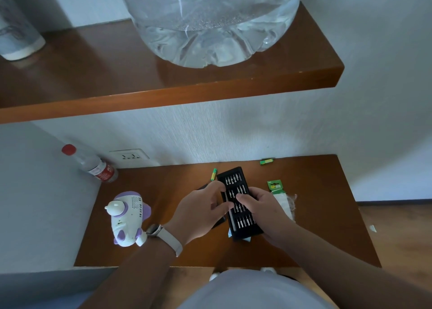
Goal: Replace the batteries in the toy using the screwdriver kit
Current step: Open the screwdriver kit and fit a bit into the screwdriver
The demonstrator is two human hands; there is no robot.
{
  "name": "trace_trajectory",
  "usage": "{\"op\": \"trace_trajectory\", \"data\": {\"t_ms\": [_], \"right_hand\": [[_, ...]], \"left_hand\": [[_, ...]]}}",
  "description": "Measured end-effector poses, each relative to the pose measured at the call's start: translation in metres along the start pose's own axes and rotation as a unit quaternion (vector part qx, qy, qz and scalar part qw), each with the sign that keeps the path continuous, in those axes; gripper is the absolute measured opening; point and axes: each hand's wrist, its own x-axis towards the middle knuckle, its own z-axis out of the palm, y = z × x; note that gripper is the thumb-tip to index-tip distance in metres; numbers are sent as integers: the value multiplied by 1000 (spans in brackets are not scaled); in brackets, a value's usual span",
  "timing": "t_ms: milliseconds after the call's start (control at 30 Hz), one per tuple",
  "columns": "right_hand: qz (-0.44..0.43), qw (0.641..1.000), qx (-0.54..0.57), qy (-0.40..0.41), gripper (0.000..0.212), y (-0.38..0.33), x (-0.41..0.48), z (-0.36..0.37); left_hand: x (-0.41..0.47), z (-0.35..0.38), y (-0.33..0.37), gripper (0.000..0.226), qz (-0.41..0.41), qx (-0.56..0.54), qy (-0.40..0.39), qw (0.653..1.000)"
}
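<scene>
1 toy [128, 217], white and purple, lying at counter [315, 215] left | 1 black screwdriver kit [239, 203], open tray, four rows of bits, mid-counter | 2 loose batteries [214, 174] [266, 161] | left hand [198, 212] grip pinches kit's left edge | right hand [261, 205] grip curled over bits, closure unclear

Your lower wooden shelf [163, 191] carries the white and purple toy [127, 217] at its left, a red-capped bottle [93, 165] lying in the back left corner, and the black bit tray [238, 203] near the middle. A green battery [213, 174] lies just behind the tray, another [266, 161] by the wall, and a battery pack [278, 191] to its right. The upper shelf [117, 74] bears a large water jug [210, 23] and a white cup [16, 35].
</scene>
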Motion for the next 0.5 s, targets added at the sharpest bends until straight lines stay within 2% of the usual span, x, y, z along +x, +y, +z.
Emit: {"op": "trace_trajectory", "data": {"t_ms": [100, 267, 500], "right_hand": [[-3, 1000, 0, 2, 11, 1, 0, 1], [-5, 1000, 6, 3, 9, 3, 3, 2], [-5, 1000, 9, 11, 12, 14, 7, 3]], "left_hand": [[2, 0, -2, 28, -17, -57, -29, 998], [1, 6, 0, 21, -46, -170, -1, 984], [-11, 20, 13, 15, -127, -382, 80, 912]]}}
